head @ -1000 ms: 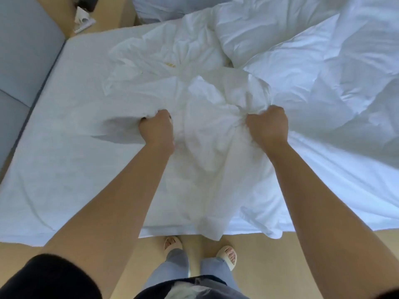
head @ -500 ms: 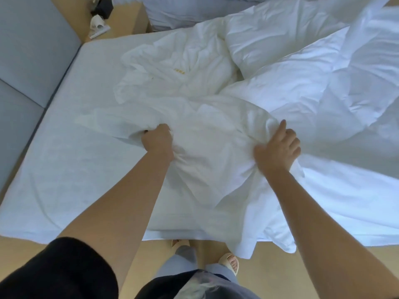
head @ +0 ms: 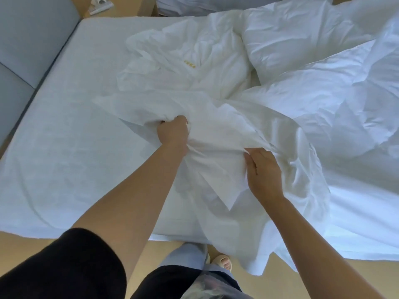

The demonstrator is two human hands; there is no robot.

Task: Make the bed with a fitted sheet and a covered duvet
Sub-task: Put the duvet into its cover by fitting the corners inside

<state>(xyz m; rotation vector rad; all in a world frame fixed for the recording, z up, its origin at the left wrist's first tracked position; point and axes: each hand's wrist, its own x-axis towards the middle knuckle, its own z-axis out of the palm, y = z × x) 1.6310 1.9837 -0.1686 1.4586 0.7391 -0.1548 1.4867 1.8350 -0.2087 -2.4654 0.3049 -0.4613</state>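
Left hand (head: pixel 172 132) is clamped on the crumpled thin white sheet (head: pixel 218 126), which is heaped mid-way across the white padded mattress (head: pixel 64 147). Right hand (head: pixel 263 171) pinches a fold nearer the mattress's front edge. Best to hunt out a corner, then spread the sheet outward. Half a second ago the right hand lay flatter and farther from the left.

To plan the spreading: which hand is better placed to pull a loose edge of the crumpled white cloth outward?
Right, probably. The right hand has its fingertips at a free fold of the crumpled white cloth; the left hand grips a bunched middle part.
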